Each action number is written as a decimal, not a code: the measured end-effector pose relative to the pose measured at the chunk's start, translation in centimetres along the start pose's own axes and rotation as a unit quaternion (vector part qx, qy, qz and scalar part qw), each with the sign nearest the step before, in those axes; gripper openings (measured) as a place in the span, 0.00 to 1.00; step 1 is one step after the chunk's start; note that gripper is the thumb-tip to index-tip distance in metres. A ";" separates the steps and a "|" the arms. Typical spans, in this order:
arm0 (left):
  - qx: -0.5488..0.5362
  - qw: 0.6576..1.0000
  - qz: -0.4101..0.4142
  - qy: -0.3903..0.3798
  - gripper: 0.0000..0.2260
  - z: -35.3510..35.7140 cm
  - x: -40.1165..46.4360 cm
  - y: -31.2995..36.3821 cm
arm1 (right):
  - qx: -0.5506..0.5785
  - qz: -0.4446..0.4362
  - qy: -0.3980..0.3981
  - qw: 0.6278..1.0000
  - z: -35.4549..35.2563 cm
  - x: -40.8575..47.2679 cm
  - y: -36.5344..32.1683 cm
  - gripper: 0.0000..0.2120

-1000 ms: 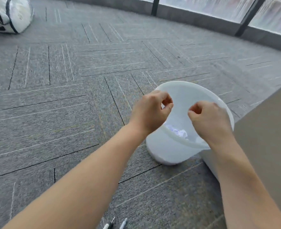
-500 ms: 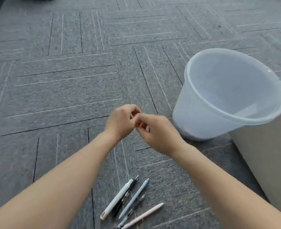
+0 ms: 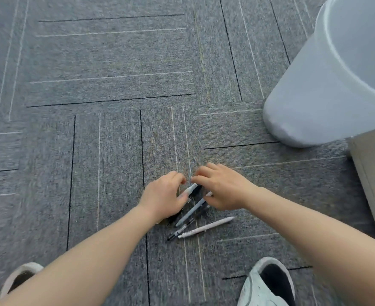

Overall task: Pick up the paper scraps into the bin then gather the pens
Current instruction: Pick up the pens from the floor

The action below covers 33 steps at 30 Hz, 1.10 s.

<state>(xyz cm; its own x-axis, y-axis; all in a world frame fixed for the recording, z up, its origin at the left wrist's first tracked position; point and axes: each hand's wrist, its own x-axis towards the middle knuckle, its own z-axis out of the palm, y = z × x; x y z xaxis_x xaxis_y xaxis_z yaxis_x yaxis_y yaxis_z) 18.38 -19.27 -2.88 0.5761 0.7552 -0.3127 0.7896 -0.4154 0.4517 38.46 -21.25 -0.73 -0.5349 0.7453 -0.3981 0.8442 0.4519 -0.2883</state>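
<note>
Your left hand (image 3: 163, 198) and right hand (image 3: 223, 188) meet over the pens (image 3: 193, 212) on the carpet (image 3: 107, 140) — left fingers curled round a white pen (image 3: 190, 189), right fingers bent onto the cluster, grip unclear — the bin (image 3: 327, 89) stands well right.

Grey striped carpet tiles (image 3: 116, 62); pale cabinet (image 3: 374, 173) at right edge.
</note>
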 end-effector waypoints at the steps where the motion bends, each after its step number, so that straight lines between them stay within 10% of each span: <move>1: 0.012 1.000 0.003 -0.007 0.14 0.3 -0.4 -0.1 | -0.009 -0.002 -0.005 1.000 0.3 0.0 0.0 0.26; 9: 0.130 0.991 -0.009 -0.043 0.38 2.6 -1.7 2.0 | -0.013 0.006 -0.007 1.000 1.2 -0.2 0.0 0.33; 18: 0.145 0.987 0.059 0.033 0.14 4.4 -0.5 2.8 | -0.022 -0.042 0.056 0.997 2.3 -2.3 -0.4 0.23; 33: -0.028 0.995 -0.042 0.083 0.09 -0.9 2.0 -1.8 | -0.041 -0.152 -0.045 0.987 3.6 -1.3 -2.5 0.10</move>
<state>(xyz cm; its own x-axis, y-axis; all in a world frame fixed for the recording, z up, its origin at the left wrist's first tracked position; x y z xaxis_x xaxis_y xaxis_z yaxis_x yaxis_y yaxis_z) 17.91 -16.51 -3.54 0.4612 0.8619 -0.2107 0.8181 -0.3211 0.4770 36.90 -25.15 -2.57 -0.7613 0.5248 -0.3807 0.6427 0.6883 -0.3364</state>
